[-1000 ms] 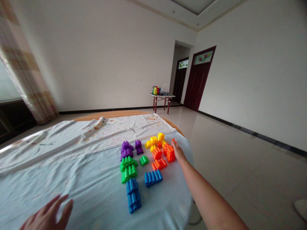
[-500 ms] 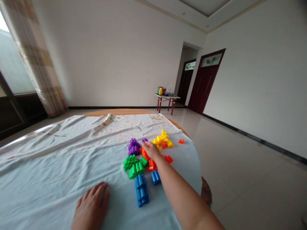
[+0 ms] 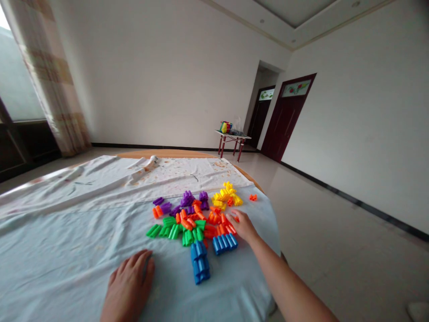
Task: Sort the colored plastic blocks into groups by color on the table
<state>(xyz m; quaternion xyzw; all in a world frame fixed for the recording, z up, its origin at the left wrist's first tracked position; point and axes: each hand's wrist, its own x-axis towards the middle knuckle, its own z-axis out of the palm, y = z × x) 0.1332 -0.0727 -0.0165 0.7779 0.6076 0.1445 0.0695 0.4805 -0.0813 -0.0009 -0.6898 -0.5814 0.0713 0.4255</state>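
My left hand [image 3: 130,281] lies flat on the pale blue cloth [image 3: 73,255], fingers stretched out, holding nothing. My right hand [image 3: 244,226] hovers at the right side of the orange plastic blocks [image 3: 214,217], its fingers partly spread with nothing visible in them. These tube-like blocks lie scattered in a loose heap. Among them are green blocks [image 3: 173,231], purple blocks [image 3: 187,198] and yellow blocks [image 3: 225,195]. Closest to me are a blue stack [image 3: 200,264] and a row of blue blocks [image 3: 224,243], just left of my right wrist.
One orange piece [image 3: 253,197] sits apart near the right edge of the round table [image 3: 167,154]. A white stained cloth [image 3: 134,176] covers the far side. Against the back stands a small table [image 3: 233,135] with a colourful box [image 3: 225,127] and a plastic bag.
My right hand has drawn back to the right and towards me. Purple, green and orange blocks that stood grouped have spread out, several to the left. My left hand stays in place.
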